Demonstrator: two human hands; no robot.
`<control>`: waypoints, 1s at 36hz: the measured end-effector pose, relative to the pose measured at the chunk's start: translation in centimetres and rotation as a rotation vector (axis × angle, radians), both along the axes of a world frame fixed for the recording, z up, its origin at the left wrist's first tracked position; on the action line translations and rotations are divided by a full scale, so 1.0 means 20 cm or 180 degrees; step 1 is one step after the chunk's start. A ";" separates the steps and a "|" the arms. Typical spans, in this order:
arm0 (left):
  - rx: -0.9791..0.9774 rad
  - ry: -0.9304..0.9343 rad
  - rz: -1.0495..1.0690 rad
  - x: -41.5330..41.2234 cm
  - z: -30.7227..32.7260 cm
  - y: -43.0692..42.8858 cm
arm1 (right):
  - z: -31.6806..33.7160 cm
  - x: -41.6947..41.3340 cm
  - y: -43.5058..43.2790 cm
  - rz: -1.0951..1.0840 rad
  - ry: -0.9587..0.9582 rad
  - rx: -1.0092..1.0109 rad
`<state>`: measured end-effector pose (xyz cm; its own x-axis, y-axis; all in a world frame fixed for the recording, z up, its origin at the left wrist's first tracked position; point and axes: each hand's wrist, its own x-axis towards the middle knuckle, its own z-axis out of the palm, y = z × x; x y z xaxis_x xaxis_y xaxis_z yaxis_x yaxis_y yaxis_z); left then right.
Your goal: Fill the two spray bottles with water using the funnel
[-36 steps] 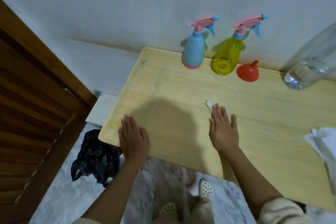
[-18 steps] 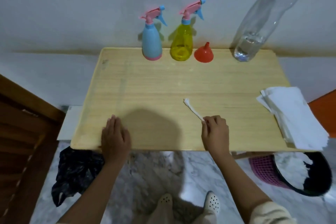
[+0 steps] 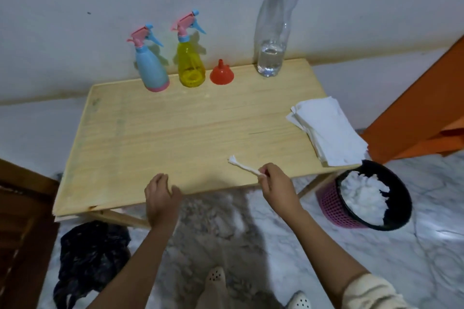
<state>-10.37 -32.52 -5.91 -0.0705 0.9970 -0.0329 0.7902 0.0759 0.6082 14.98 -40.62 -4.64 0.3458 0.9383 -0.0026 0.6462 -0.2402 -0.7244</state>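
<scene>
A: Where did things stand at that moment?

B: Nothing was filled yet, I'd judge. The blue spray bottle and the yellow spray bottle stood side by side at the back of the desk, against the wall, both with their trigger heads on. The red funnel sat mouth-down just beside the yellow one, and the clear water bottle, with water only in its bottom part, stood further right.

A: And the hands?

B: The right hand had its grip closed in a pinch on one end of a twisted scrap of tissue at the near edge. The left hand rested at that edge, fingers loosely curled, holding nothing.

A: So the step in hand was clearing up?

B: It looked so. Doing it well meant lifting the scrap clean off the wood and dropping it in the waste basket on the floor to the right, already full of white paper, while keeping clear of the stacked napkins. With both hands free, the trigger heads would need unscrewing before the funnel went in.
</scene>
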 end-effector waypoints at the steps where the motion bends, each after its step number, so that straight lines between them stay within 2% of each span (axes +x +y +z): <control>1: -0.0023 -0.0024 -0.0156 0.07 0.01 -0.03 | 0.01 0.05 -0.05 -0.0052 0.0060 -0.0014; 6: -0.0015 -0.0441 -0.0790 0.52 0.03 -0.25 | 0.02 0.36 -0.33 -0.0240 0.0198 -0.0057; 10: 0.0070 -0.0355 -0.1564 0.89 0.02 -0.45 | 0.03 0.62 -0.57 -0.0373 0.0125 -0.0139; 14: -0.0381 -0.0412 -0.2058 1.24 -0.03 -0.65 | 0.02 0.90 -0.78 -0.0555 0.0119 -0.0259; 20: -0.1078 -0.0147 -0.2869 1.73 -0.09 -0.82 | 0.01 1.27 -1.01 -0.1000 0.0116 -0.0472; 23: -0.1074 0.0031 -0.3393 2.01 -0.12 -0.84 | -0.02 1.49 -1.08 -0.1451 0.0218 -0.0669; 28: -0.1094 0.0331 -0.3840 2.45 -0.10 -0.76 | -0.04 1.82 -1.08 -0.2067 0.0387 -0.0932; 36: -0.1082 0.0594 -0.4263 3.00 -0.06 -0.51 | -0.07 2.25 -0.93 -0.2320 0.0492 -0.1059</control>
